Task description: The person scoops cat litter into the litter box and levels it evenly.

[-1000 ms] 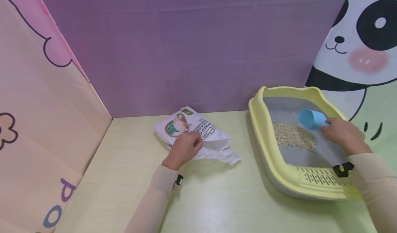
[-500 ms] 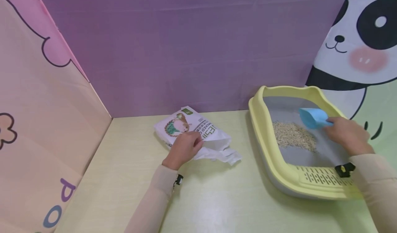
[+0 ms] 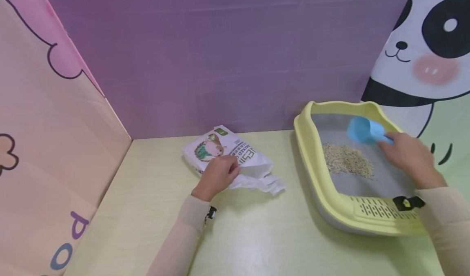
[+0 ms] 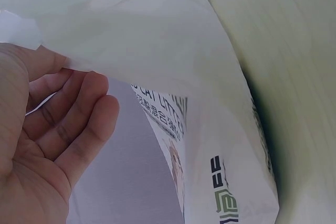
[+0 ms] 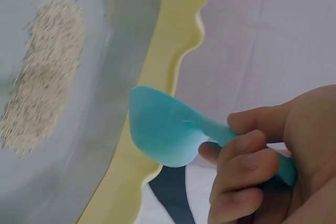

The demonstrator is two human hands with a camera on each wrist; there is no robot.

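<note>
In the head view my left hand [image 3: 220, 174] pinches the torn edge of a white cat litter bag [image 3: 253, 155], which lies on the table with its mouth toward the right. The left wrist view shows the thumb and fingers at the rim of that bag [image 4: 157, 40]. My right hand [image 3: 413, 157] grips the handle of a light blue scoop [image 3: 367, 130], held tilted over the litter box [image 3: 323, 178]. Below the scoop, a patch of beige cat litter [image 3: 346, 160] lies on the grey floor of the box. No litter shows in the scoop [image 5: 165, 129].
The yellow-rimmed box stands at the table's right, with a slotted step [image 3: 382, 208] at its front. A purple cloth wall [image 3: 220, 63] closes off the back. Printed panels stand at both sides, the right one with a panda [image 3: 422, 76]. Bare table [image 3: 257, 231] shows in front.
Over the box, the scoop first shifted slightly right, then rose toward the back and left while its tilt changed. My left hand and the bag have stayed in place.
</note>
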